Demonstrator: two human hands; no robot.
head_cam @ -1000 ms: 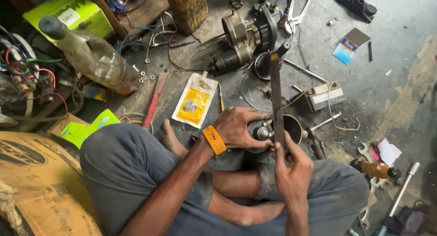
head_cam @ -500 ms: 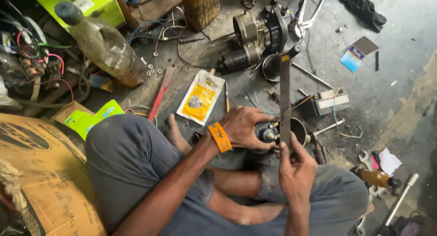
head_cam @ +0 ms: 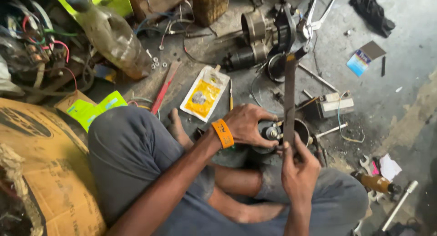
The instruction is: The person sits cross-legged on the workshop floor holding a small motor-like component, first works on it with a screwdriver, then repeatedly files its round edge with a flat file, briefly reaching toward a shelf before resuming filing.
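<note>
The person sits cross-legged on the grimy concrete floor (head_cam: pixel 400 81), working over a dark round motor housing with a brass-tipped shaft (head_cam: pixel 273 133) that sits just in front of the folded legs. The left hand (head_cam: pixel 248 124), an orange band at its wrist, wraps over the housing's near side and clamps it in place. The right hand (head_cam: pixel 298 167) pinches the lower end of a long flat dark metal strip (head_cam: pixel 289 97), which stands nearly upright — its lower end against the housing's rim, its upper end pointing toward the far edge of the floor.

Compared with a second ago, the strip has barely shifted against the housing and both grips are the same; what differs is mostly the view, which has dipped and drawn closer (the head, not the hands, seems to have moved). That suggests steady levering or filing at one spot rather than a fresh placement.

Around them: a yellow-and-white flat pouch (head_cam: pixel 204 94) lies just left of the housing, a red-handled flat tool (head_cam: pixel 165 86) beyond it, a dirty clear plastic bottle (head_cam: pixel 111 35) toward the far left corner, and a dismantled grey motor assembly (head_cam: pixel 268 35) near the far edge.
</note>
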